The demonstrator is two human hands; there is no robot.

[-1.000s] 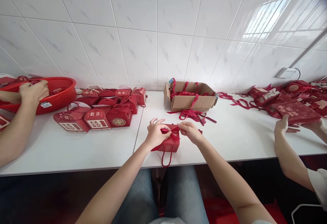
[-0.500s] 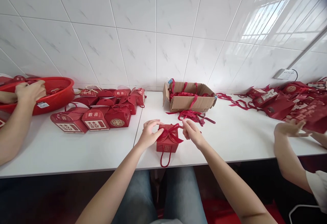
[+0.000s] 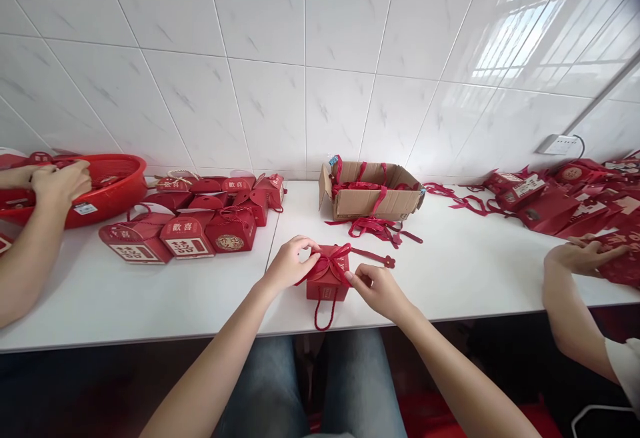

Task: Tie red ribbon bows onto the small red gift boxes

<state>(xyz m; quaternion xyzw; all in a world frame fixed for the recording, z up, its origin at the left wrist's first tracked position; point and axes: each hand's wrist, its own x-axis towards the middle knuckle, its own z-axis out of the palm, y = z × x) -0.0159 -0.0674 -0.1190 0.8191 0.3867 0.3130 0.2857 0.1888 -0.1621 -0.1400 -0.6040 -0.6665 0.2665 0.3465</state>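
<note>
In front of me on the white table (image 3: 440, 285) stands a small red gift box (image 3: 325, 291), with a rope handle (image 3: 325, 326) hanging down its near side. A red ribbon bow (image 3: 331, 265) lies across its top. My left hand (image 3: 293, 263) pinches the bow's left part between thumb and forefinger at the box's upper left. At the right side, my right hand (image 3: 376, 286) has its thumb and forefinger closed on the ribbon's right tail. Just behind that hand lies a flat red strip with a flower-shaped end (image 3: 389, 262).
A cardboard box (image 3: 367, 206) of red ribbons stands by the wall, loose ribbons (image 3: 375, 228) before it. Several finished red boxes (image 3: 187, 235) stand left, beside a red basket (image 3: 115, 205) and another person's hands (image 3: 60, 181). At right, a co-worker's hand (image 3: 575, 257) holds red packaging near a pile (image 3: 555, 205).
My right hand has moved down and toward me, from the bow's upper right to its lower right tail, uncovering the flower-ended strip. My left hand stays at the bow. The right co-worker's hand has shifted.
</note>
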